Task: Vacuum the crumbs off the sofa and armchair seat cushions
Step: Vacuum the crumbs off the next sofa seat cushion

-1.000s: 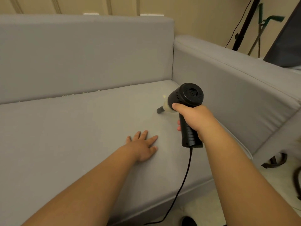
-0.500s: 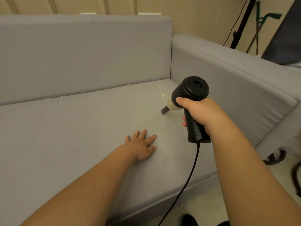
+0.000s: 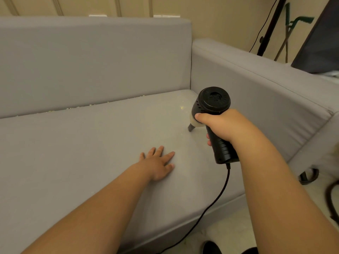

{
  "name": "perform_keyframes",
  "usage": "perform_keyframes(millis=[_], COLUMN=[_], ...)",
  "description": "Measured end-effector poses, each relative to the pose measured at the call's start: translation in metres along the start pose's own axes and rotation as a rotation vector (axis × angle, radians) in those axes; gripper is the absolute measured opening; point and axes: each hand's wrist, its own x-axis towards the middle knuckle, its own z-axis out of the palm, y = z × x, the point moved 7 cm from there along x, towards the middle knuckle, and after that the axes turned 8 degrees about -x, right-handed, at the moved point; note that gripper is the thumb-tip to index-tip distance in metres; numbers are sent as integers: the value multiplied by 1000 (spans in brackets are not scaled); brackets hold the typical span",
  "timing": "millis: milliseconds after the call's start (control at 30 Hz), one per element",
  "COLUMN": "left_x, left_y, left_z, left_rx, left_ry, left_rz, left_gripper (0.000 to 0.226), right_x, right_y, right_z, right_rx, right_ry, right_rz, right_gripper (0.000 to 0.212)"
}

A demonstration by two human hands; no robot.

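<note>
A grey sofa seat cushion (image 3: 88, 143) fills the view. My right hand (image 3: 223, 125) grips the handle of a black handheld vacuum (image 3: 213, 105), whose narrow nozzle (image 3: 191, 128) touches the cushion near the right armrest. Pale yellow crumbs (image 3: 182, 107) lie just beyond the nozzle toward the back corner. More crumbs (image 3: 77, 107) line the seam under the backrest. My left hand (image 3: 157, 163) rests flat on the cushion, fingers spread, left of the vacuum and nearer to me.
The sofa's right armrest (image 3: 256, 85) rises close beside the vacuum and the backrest (image 3: 91, 61) stands behind. The black power cord (image 3: 216, 204) drops over the seat's front edge to the floor. A dark stand (image 3: 269, 24) and a green-headed tool (image 3: 293, 22) stand behind the armrest.
The vacuum and my right hand have shifted slightly right and toward the armrest, nozzle still on the cushion. My left hand has stayed flat in place.
</note>
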Motion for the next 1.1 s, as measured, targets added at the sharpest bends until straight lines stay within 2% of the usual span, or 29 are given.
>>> perform_keyframes(millis=[167,533,633,767,1100], left_x=[2,-2,-4,-3,10], left_y=[0,1,2,6,12], left_z=[-1,0,1,4,5], left_rx=[8,-18,-21,-26,-36], left_ry=[-14,-11,4,11,41], left_rz=[-9,-4,4,5,10], left_gripper=[61,61,63,65,66], right_x=[-8,8,20,42,92], right_y=[-9,-2,16,42,51], right_z=[-6,-3,1,7,29], right_rx=[-36,-87,2,244,484], right_ry=[-103,40,119,202,175], right_rz=[-19,-68,-34,32,72], right_gripper=[30,22,23,24,22])
